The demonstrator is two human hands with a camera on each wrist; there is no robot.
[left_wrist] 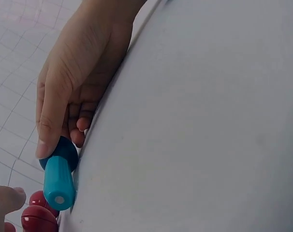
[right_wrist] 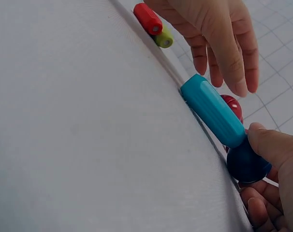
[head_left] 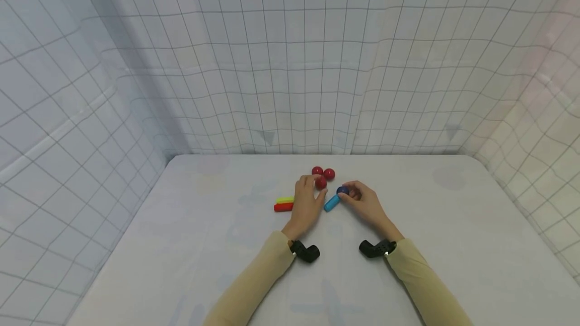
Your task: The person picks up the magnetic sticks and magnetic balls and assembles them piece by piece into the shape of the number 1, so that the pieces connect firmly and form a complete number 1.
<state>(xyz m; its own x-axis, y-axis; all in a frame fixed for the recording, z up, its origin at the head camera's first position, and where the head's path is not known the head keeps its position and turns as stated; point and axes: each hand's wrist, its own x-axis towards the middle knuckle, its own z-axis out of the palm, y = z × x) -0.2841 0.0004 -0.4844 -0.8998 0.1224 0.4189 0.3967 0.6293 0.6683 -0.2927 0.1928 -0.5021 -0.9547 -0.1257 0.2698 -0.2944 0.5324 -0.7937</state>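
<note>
The right hand (head_left: 367, 208) pinches a dark blue ball (head_left: 342, 190) between its thumb and fingers, right of centre on the white desk (head_left: 190, 220). A turquoise faceted rod (head_left: 332, 203) meets the ball end-on and slants from it toward the near left, between the hands; its free end shows a small pale disc in the left wrist view. The left hand (head_left: 305, 209) holds nothing: its fingers are loosely bent, with the thumb apart from them, and their tips are at the nearest of three glossy red balls (head_left: 329, 174), clustered on the far side. Whether they touch it, I cannot tell. Left of that hand, a yellow-green rod (head_left: 285, 199) and a red rod (head_left: 283, 207) lie side by side, the red one nearer.
</note>
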